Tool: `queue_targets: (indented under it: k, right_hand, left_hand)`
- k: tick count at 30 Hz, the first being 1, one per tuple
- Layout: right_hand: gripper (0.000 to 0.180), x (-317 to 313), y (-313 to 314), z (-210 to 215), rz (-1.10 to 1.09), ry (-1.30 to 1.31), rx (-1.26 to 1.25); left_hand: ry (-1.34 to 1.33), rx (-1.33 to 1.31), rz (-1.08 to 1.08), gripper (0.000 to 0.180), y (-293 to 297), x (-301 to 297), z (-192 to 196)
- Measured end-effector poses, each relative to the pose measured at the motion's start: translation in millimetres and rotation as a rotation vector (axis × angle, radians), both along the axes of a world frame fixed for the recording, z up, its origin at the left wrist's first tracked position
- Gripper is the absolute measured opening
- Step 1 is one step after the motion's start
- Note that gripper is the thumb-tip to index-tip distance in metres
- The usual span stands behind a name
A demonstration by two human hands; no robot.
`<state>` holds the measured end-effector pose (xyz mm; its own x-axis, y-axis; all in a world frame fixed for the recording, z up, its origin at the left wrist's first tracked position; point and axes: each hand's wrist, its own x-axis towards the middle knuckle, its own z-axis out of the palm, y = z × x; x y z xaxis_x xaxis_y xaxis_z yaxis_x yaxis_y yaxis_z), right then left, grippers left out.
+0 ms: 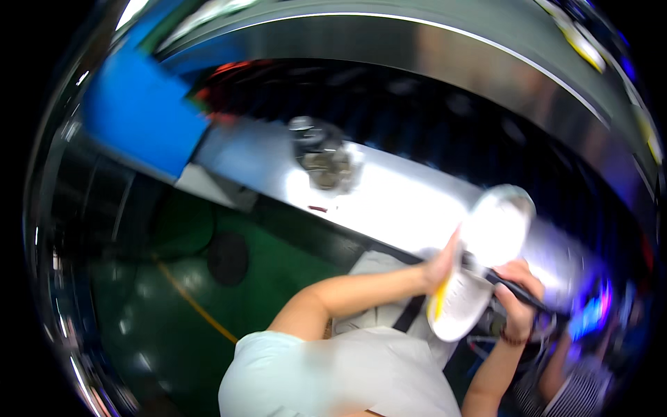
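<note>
A white shoe with a yellow patch (456, 306) along one side is in front of me, tilted over the near edge of the bench. My left hand (440, 265) is closed on its left side at the narrow middle. The rounded far end (499, 221) glares white, so detail there is lost. My right hand (520, 292) is wrapped around the black handle (517, 290) of a tool, close to the right side of the shoe. The tool's working end is hidden or smeared, so its kind cannot be made out.
A shiny metal bench (403, 201) runs across, bearing a dark and brass-coloured container (326, 163). A blue panel (142, 111) stands at the left. Beyond runs a conveyor belt (479, 28) with a yellow-and-white shoe (587, 52). Another person's striped sleeve (580, 393) is at lower right.
</note>
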<state>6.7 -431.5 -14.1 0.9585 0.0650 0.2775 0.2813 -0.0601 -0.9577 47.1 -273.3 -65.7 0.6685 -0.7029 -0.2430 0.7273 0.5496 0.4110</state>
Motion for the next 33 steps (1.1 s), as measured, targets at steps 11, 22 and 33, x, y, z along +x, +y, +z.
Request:
queue_targets:
  k: [11,22,33]
  right_hand:
    - [0.017,-7,-8,2,0.292,0.057,0.297]
    - [0.019,-17,-4,4,0.086,0.024,0.166]
    - [0.023,-28,5,3,0.05,-0.027,0.297]
  left_hand:
    - [-0.209,0.149,0.19,0.088,1,17,30]
    - [-0.359,0.032,0.298,0.087,6,28,56]
    - [-0.42,-0.118,0.153,0.092,9,25,63]
